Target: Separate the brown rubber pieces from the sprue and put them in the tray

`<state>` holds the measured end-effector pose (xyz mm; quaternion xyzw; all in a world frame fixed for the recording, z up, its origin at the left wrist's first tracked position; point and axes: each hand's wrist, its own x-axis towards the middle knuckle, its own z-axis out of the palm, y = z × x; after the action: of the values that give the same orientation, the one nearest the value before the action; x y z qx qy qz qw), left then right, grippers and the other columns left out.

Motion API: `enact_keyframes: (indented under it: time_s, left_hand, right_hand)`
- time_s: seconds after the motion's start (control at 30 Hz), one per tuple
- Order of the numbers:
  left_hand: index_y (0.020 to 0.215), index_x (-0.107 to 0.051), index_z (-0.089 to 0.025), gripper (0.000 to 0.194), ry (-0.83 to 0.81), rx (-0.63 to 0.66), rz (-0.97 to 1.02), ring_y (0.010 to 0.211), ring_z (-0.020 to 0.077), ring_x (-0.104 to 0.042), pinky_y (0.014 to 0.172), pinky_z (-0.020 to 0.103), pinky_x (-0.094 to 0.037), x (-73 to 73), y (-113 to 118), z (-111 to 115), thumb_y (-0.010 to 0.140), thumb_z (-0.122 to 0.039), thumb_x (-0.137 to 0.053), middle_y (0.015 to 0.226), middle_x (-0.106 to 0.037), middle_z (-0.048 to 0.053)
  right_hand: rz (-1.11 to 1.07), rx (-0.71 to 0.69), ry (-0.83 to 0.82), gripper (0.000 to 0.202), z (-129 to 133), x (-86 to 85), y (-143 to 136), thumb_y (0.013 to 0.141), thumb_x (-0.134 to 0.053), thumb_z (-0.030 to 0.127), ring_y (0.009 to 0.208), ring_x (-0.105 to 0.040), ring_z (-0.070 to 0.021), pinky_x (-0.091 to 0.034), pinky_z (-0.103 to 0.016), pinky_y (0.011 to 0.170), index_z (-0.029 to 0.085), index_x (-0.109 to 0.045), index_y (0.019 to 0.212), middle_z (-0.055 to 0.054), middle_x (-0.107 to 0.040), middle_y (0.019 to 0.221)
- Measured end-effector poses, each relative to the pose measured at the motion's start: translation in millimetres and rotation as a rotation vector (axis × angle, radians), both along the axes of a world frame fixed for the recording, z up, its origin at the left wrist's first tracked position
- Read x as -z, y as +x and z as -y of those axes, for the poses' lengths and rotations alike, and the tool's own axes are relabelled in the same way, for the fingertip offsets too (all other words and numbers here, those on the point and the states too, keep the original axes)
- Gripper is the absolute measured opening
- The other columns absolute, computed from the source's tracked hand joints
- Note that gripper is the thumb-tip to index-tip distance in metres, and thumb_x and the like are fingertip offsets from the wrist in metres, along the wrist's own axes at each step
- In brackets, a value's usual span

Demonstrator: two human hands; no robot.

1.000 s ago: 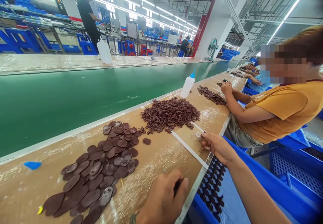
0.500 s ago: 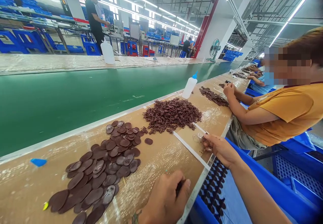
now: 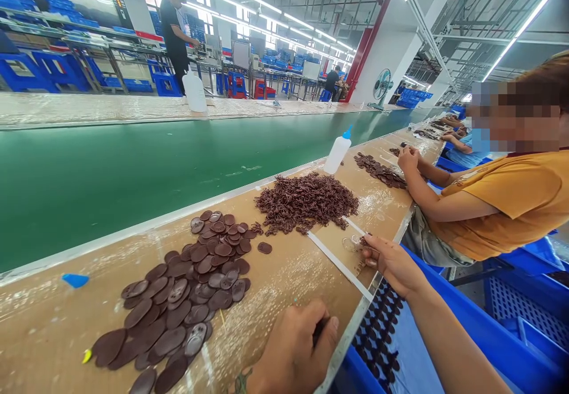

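My left hand (image 3: 296, 346) rests low over the table edge, fingers curled in; something dark shows between thumb and fingers, too hidden to name. My right hand (image 3: 393, 263) is pinched shut near the edge, with a small brown curly piece (image 3: 363, 240) at its fingertips. Beside those fingertips lie clear, ring-like bits (image 3: 349, 243) on the table. Left of my left hand spreads a pile of flat brown oval pieces (image 3: 186, 299), some glossy. Further back is a heap of small brown curly pieces (image 3: 306, 201). One oval piece (image 3: 265, 247) lies apart between the piles.
Behind the heap stands a white bottle with a blue cap (image 3: 338, 152). A green belt (image 3: 133, 169) runs along the table. Below the edge, a blue bin (image 3: 480, 323) holds a sheet with rows of dark pieces (image 3: 377, 329). A co-worker in orange (image 3: 511, 204) sits at right.
The whole view has shifted slightly, so things appear a little further right. Both hands keep almost the same pose; the right fingertips still pinch the small piece.
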<state>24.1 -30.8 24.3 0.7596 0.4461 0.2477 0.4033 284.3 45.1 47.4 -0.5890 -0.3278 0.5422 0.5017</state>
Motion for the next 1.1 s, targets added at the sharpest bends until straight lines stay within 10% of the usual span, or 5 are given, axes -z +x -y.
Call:
enact_keyframes:
  time_s: [0.27, 0.47, 0.63, 1.1]
  left_hand:
    - [0.072, -0.050, -0.023, 0.027, -0.017, -0.002, 0.030, 0.055, 0.0153, -0.048, 0.055, 0.028, -0.033, -0.3, 0.6, 0.4, 0.094, -0.036, -0.041, 0.060, -0.056, 0.000]
    - [0.127, -0.048, -0.021, 0.033, 0.036, -0.029, 0.260, 0.088, 0.0204, -0.062, 0.081, 0.034, -0.048, 20.2, -0.4, 3.1, 0.098, -0.026, -0.032, 0.103, -0.067, 0.009]
    - [0.143, -0.037, -0.025, 0.043, -0.098, -0.023, 0.392, 0.062, 0.0126, -0.061, 0.065, 0.028, -0.053, 34.8, 0.9, 0.8, 0.102, -0.027, -0.027, 0.101, -0.070, 0.006]
    - [0.116, -0.058, -0.022, 0.032, -0.148, -0.021, 0.341, 0.055, 0.0115, -0.061, 0.061, 0.027, -0.053, 14.3, -3.0, 0.1, 0.103, -0.031, -0.030, 0.092, -0.073, 0.005]
  right_hand:
    - [0.022, 0.013, 0.021, 0.029, 3.6, -5.0, -1.5, 0.072, -0.084, 0.043, 0.068, -0.052, -0.0128, -0.046, -0.022, 0.056, 0.018, -0.070, 0.080, -0.002, -0.063, 0.082]
    - [0.111, 0.041, 0.075, 0.029, 29.4, -18.0, -11.0, 0.073, -0.083, 0.045, 0.070, -0.051, -0.0147, -0.045, -0.025, 0.064, 0.020, -0.071, 0.081, -0.001, -0.060, 0.072]
    - [0.137, 0.000, 0.097, 0.032, 50.5, -26.3, -23.9, 0.074, -0.081, 0.045, 0.071, -0.052, -0.0167, -0.044, -0.029, 0.068, 0.022, -0.071, 0.094, -0.001, -0.061, 0.075]
    - [0.393, -0.233, -0.213, 0.046, 27.0, -14.0, 5.9, 0.074, -0.073, 0.055, 0.048, -0.014, -0.0078, -0.007, -0.028, 0.048, 0.022, -0.043, 0.061, 0.010, -0.026, 0.052]
